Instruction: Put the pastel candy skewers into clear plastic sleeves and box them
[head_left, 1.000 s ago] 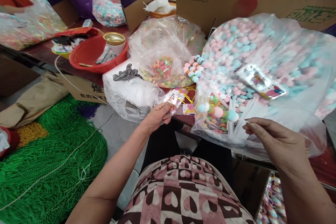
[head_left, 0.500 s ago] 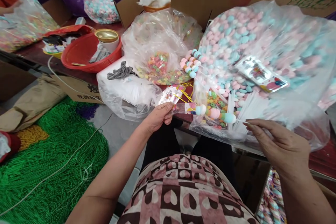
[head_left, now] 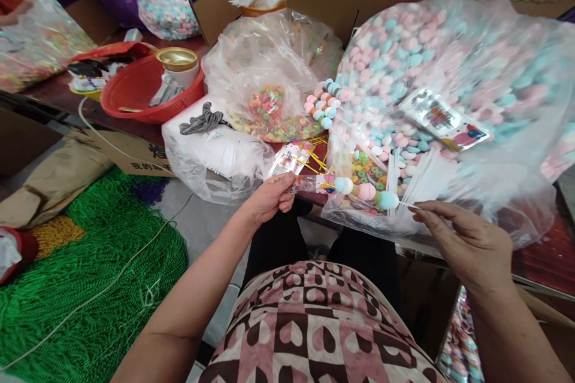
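Observation:
My right hand pinches the white stick of a candy skewer, strung with pink, blue and white marshmallow-like pieces and ring candies. The skewer points left, its tip end at the mouth of a clear printed wrapper. My left hand pinches the wrapper's other end between thumb and fingers. Just above that hand lies a printed packet, beside yellow twist ties. Below the skewer sit ring candies and a bundle of white sticks on a clear bag.
A big bag of pink and blue candies fills the right, with a silver packet on it. Finished-looking skewers lie by a ring-candy bag. A red basket stands left; green cords cover the floor.
My right hand has moved left, bringing the candy skewer toward the wrapper, and its tip end now overlaps the wrapper's mouth. My left hand stays nearly still. The view has shifted slightly.

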Demonstrator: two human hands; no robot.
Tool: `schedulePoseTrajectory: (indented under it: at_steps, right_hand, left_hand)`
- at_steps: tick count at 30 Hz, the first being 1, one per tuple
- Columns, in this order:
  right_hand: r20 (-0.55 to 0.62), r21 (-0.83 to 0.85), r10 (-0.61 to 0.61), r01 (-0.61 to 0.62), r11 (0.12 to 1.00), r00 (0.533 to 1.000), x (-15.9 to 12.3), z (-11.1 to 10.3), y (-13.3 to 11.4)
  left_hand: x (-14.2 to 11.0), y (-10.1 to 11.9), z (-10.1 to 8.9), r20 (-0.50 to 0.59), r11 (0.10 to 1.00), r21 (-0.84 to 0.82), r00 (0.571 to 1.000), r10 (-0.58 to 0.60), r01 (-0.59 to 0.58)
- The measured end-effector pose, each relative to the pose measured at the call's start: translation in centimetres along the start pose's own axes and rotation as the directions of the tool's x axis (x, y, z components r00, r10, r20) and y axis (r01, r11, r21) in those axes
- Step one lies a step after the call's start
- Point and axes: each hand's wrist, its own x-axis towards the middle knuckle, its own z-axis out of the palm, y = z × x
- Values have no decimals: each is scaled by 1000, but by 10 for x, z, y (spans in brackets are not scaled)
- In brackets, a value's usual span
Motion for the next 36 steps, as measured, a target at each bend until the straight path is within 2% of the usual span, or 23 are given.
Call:
schedulePoseTrajectory:
  at_steps: [4, 6, 9, 11, 17, 20, 23, 27, 30, 33, 36]
  right_hand:
    - [78, 75, 42, -48, 996, 996, -2, 1, -3]
    - [83, 54, -11, 7, 998, 996, -1, 1, -4]
    - [27, -27, -114, 114, 993, 993, 0, 1, -3]
    - [2, -43, -131, 130, 991, 991, 1, 1, -3]
    - [116, -12, -169, 171, 985, 979, -3, 4, -3]
    - [98, -15, -187, 189, 982, 977, -6, 10, -2]
    - [107, 30, -186, 184, 983, 977, -8, 15, -2]
    - [173, 183, -90, 58, 981, 981, -11, 19, -4]
    - [184, 305, -9, -49, 951, 983, -14, 23, -6]
    - [225, 404, 50, -140, 904, 973, -16, 31, -10]
    - [298, 431, 65, -195, 881, 952, -16, 39, -15]
  left_hand:
    - [-1, 0, 1, 7, 1000, 15, 1000, -2, 2]
    - [-1, 0, 3, -4, 999, 35, 1000, 8, -8]
    - [-1, 1, 5, -23, 994, 98, 999, 43, -41]
    - [-1, 3, 7, -22, 982, 171, 996, 83, -78]
    - [-2, 11, 11, -56, 917, 344, 971, 232, -200]
    - [-3, 11, 14, -68, 876, 444, 968, 242, -188]
    - [-3, 9, 16, -86, 866, 476, 972, 218, -152]
    - [-4, 12, 16, -100, 912, 379, 973, 208, -155]
    - [-6, 19, 17, -103, 974, 171, 980, 168, -149]
    - [-7, 25, 19, -58, 996, -2, 994, 88, -88]
    - [-7, 27, 23, -63, 997, -10, 995, 77, -78]
